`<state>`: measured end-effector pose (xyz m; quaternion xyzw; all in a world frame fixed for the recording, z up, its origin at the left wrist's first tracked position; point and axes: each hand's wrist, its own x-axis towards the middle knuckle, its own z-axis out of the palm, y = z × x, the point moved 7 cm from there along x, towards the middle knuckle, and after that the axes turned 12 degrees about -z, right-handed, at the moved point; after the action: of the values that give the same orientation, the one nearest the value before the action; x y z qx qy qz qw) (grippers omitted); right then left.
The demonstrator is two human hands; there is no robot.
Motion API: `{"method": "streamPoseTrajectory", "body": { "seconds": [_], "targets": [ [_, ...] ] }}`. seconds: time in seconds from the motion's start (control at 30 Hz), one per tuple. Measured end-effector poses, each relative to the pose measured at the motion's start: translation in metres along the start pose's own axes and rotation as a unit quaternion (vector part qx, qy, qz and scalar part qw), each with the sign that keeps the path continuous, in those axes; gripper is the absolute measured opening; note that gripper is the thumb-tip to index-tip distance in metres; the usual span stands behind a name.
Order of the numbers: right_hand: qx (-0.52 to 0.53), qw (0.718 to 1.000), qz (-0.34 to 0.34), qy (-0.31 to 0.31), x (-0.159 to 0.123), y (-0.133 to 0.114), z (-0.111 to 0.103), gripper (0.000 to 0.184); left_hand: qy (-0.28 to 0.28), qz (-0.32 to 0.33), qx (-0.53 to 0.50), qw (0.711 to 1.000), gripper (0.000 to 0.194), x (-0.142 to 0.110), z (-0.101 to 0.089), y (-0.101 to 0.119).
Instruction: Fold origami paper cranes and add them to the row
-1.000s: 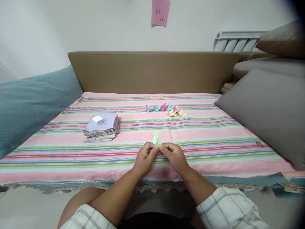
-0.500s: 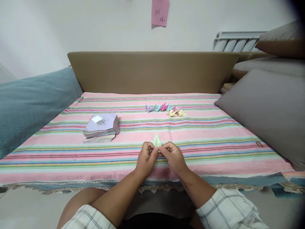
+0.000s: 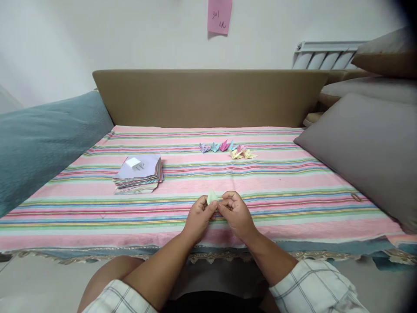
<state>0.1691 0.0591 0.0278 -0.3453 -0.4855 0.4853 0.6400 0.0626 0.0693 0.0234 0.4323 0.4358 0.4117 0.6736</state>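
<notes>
In my head feed, the pale green paper (image 3: 211, 195) has tipped toward my left hand (image 3: 197, 219), suggesting a fold being reworked; earlier it stood upright. Left thumb and fingers pinch it above the striped cloth (image 3: 260, 182); my right hand's (image 3: 239, 217) fingers have spread, their hold unclear

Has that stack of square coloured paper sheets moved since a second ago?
No. The paper stack sits neither left nor right of before, on the same stripes of the pink striped cloth.
</notes>
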Motion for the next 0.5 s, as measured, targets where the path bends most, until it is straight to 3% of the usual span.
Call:
{"method": "streamPoseTrajectory", "body": {
  "seconds": [0.2, 0.37, 0.5],
  "targets": [
    [0.013, 0.999, 0.031, -0.021, -0.001, 0.005, 0.001, 0.036, 0.015, -0.029, -0.083, 0.996, 0.04, 0.003, -0.006, -0.002],
    [-0.007, 0.996, 0.078, -0.035, -0.002, 0.01, -0.001, 0.033, 0.006, -0.004, -0.007, 1.0, 0.039, 0.002, -0.008, 0.004],
    [-0.007, 0.998, 0.058, -0.012, 0.001, 0.011, -0.005, 0.029, -0.013, 0.008, 0.055, 0.998, 0.039, 0.0, -0.004, 0.011]
  ]
}}
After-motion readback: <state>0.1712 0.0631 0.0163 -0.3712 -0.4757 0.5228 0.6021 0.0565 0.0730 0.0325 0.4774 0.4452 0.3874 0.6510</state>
